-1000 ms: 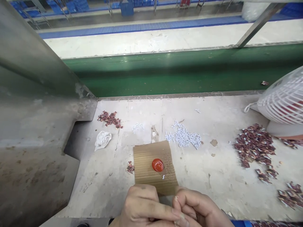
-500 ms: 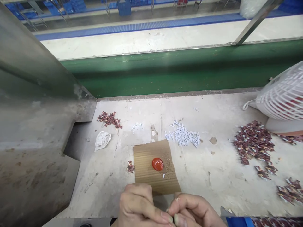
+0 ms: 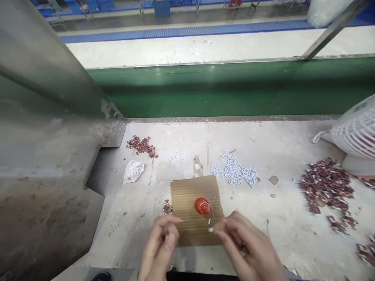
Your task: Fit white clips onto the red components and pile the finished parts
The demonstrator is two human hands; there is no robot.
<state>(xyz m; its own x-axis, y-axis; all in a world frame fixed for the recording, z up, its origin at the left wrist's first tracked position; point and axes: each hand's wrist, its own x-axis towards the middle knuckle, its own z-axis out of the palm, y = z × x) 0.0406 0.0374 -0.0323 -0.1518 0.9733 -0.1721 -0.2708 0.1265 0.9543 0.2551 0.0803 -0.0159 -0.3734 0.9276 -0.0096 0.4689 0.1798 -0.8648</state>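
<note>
My right hand (image 3: 247, 246) pinches a small white piece (image 3: 211, 230) between thumb and fingertips, over the lower right edge of a brown cardboard sheet (image 3: 183, 203). My left hand (image 3: 161, 246) is at the sheet's lower left corner, index finger stretched out and thumb apart from it; I see nothing held there. On the cardboard sits a glossy red-orange blob or cap (image 3: 202, 205). Just below it lies a small white S-shaped piece (image 3: 209, 221). Rows of tiny dots mark the sheet's right side. A small dark-red cluster of parts (image 3: 167, 207) touches its left edge.
A pile of white curved pieces (image 3: 236, 169) lies behind the cardboard, with a smaller group (image 3: 177, 156) further left. Dark-red parts form heaps at left (image 3: 142, 146) and right (image 3: 325, 183). Crumpled white paper (image 3: 134, 171), a metal panel (image 3: 58, 136) and a white basket (image 3: 357, 128) flank the worktop.
My hands, together at the bottom edge before, have separated and moved up toward the cardboard. A white piece now shows at my right fingertips. The view has shifted slightly.
</note>
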